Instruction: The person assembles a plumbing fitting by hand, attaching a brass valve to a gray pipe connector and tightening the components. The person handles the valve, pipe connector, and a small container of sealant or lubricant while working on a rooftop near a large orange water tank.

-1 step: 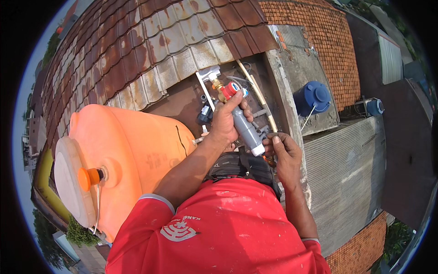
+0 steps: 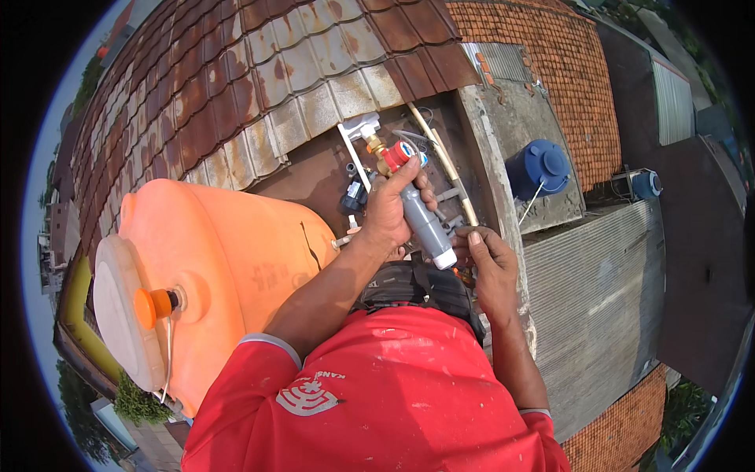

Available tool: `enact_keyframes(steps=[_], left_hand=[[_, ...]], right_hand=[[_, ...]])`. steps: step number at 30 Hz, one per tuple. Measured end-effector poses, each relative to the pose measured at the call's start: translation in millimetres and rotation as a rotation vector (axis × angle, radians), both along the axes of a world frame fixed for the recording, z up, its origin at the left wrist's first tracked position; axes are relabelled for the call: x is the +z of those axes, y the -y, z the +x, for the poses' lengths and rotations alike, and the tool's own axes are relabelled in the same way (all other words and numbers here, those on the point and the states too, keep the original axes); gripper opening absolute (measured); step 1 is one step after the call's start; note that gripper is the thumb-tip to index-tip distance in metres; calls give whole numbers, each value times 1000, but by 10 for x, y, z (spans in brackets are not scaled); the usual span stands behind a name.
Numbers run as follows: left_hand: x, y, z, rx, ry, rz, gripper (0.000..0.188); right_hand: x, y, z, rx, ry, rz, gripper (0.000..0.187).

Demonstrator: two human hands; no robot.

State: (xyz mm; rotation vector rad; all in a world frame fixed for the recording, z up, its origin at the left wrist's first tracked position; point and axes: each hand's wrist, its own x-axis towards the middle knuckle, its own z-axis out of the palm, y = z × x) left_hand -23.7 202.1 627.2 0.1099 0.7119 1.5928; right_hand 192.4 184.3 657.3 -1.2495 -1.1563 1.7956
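Brown floor (image 2: 307,169) below the roof edge, strewn with plumbing – grey slab beyond.
The floor shows as a shadowed patch from 10 to 2 o'clock. A black device (image 2: 353,197) sits on it at 11 o'clock, beside a slim white pipe (image 2: 355,160); a long cream pipe (image 2: 452,177) slants from 1 toward 3 o'clock, though whether either pipe touches the floor is unclear. The big orange tank (image 2: 259,228) stands at 9 o'clock, its underside hidden. Out at 2 o'clock, the weathered concrete slab (image 2: 525,114) carries a blue tank (image 2: 539,167) – squat, with a raised lid.
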Motion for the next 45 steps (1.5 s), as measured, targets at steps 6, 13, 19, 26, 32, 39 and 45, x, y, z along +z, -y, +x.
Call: enact_keyframes(steps=[6, 13, 19, 26, 32, 39, 45], left_hand=[[26, 13, 35, -66, -52, 50, 18], [-115, -11, 423, -213, -120, -12, 24], [-391, 23, 675, -374, -78, 79, 21], [-791, -30, 661, -490, -48, 0, 27], [-570, -26, 529, -480, -15, -18, 31], [-508, -11, 528, -500, -36, 14, 32], [-495, 8, 540, -517, -26, 34, 32]], right_hand=[[-84, -104, -152, 288, -61, -6, 37], [-79, -108, -96, 317, -109, -286, 35], [-243, 18, 207, 284, 39, -280, 28], [-306, 115, 179, 218, 97, -312, 37], [-340, 95, 138, 236, 56, -309, 41], [-247, 164, 114, 225, 4, -275, 36], [-256, 209, 147, 221, -27, -260, 34]])
